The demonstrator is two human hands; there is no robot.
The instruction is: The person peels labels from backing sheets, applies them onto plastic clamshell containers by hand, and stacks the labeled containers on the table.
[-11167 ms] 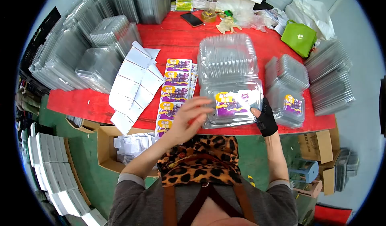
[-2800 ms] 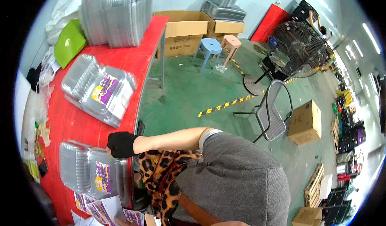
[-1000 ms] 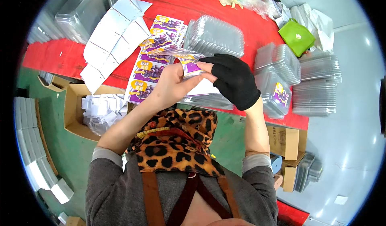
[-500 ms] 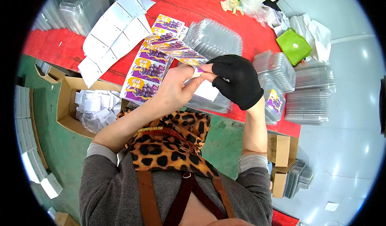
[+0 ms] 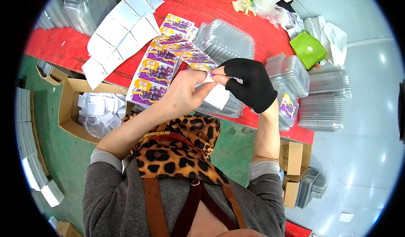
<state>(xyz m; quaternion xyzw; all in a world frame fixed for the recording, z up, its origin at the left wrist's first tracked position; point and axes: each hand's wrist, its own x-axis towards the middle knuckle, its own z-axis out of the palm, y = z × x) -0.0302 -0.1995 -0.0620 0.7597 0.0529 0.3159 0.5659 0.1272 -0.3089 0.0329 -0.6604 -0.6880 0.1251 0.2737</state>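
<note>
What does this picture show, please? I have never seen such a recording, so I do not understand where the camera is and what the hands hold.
There is no machine: a person works with a bare left hand and a right hand in a black glove. One camera, worn on the head, looks forward and down. On the red table lie printed grape labels, white sheets and stacked clear containers. Both hands pinch a label strip between their fingertips; the exact grip is hard to see.
</note>
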